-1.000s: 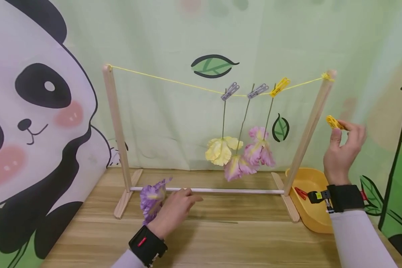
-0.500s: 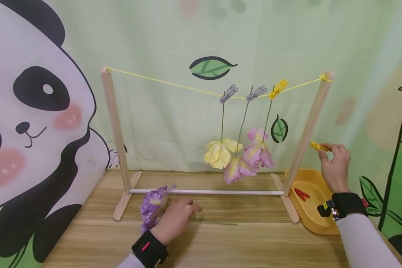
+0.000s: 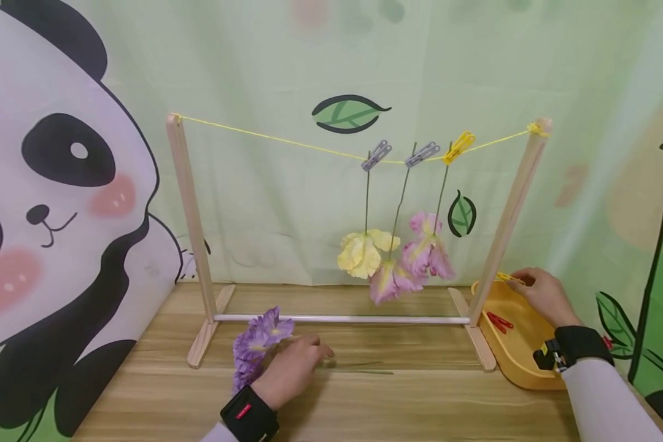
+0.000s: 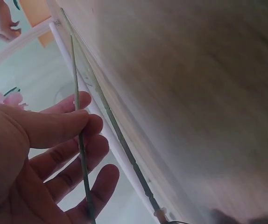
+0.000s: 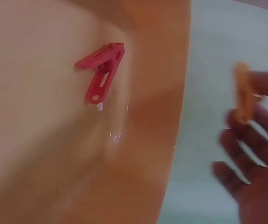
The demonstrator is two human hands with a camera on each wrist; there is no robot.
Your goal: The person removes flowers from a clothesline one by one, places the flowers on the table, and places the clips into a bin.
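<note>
My left hand [image 3: 291, 371] is low over the table's front half, pinching a thin green flower stem [image 4: 84, 163] between thumb and fingertips. Beside that wrist is a ruffled purple flower [image 3: 256, 344]. A second green stem [image 4: 120, 133] lies along the table behind the fingers. At the right, my right hand [image 3: 544, 298] pinches a yellow clothespin [image 3: 511, 279] above the back rim of a yellow basin [image 3: 522, 368]. Inside the basin lies a red clothespin [image 5: 107, 70], apart from the hand.
A wooden frame [image 3: 190, 215] carries a sagging yellow string [image 3: 276, 138]. Two grey clothespins [image 3: 377, 155] and a yellow one hold a yellow flower [image 3: 360, 255] and two pink flowers [image 3: 426, 248] upside down. A white rod [image 3: 353, 319] joins the feet.
My right hand has come down and slightly left with the yellow clothespin, to the basin's back rim. The purple flower has turned and shifted slightly; the left hand has barely moved.
</note>
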